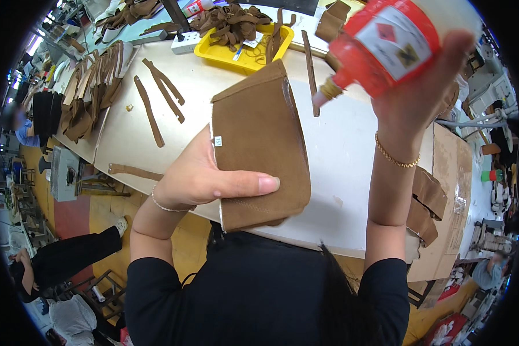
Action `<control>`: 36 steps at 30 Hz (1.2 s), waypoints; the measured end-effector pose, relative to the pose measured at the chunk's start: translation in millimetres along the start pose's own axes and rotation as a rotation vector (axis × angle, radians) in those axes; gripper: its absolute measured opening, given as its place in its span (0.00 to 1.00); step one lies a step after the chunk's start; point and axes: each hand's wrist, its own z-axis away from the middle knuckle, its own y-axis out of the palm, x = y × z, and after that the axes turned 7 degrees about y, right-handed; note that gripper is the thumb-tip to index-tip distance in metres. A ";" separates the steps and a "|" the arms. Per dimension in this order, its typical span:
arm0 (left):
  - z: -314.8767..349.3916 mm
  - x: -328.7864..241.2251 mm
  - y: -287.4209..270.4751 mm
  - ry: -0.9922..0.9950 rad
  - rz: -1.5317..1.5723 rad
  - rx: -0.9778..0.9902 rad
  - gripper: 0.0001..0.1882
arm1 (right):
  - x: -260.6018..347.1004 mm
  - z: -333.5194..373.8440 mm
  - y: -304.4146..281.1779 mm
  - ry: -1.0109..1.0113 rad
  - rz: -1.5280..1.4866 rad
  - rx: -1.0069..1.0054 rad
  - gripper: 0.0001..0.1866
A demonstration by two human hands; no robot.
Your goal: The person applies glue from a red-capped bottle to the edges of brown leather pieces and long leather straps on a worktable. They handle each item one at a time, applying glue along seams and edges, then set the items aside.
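My left hand [207, 176] grips a brown panel of suede-like material [265, 132], thumb flat on its face and the other fingers hidden behind. The panel has a stitched top band, a small white sticker near its left edge, and a shiny line along the upper right edge. Raised at the right, my right hand [415, 92] is wrapped round a squeeze bottle [386, 46], red with a white label bearing hazard symbols. The bottle is tipped so its narrow nozzle [327, 92] points down and left, apart from the panel.
A yellow tray [242, 62] at the back holds brown strips and a pen. Loose brown strips [150, 112] lie on the table's left, beside a pile of brown pieces [95, 95]. More brown pieces [427, 202] lie near my right elbow. Other people are at both sides.
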 end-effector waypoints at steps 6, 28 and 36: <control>3.5 13.8 -1.2 -0.019 0.042 0.055 0.34 | 0.6 7.0 34.5 0.209 -0.119 0.127 0.32; -1.2 20.0 -9.4 0.017 0.052 0.017 0.32 | -25.2 33.3 13.9 0.170 0.091 0.142 0.37; -2.8 24.1 -10.2 0.037 0.047 -0.035 0.31 | -25.5 46.5 -20.1 0.085 0.389 -0.035 0.41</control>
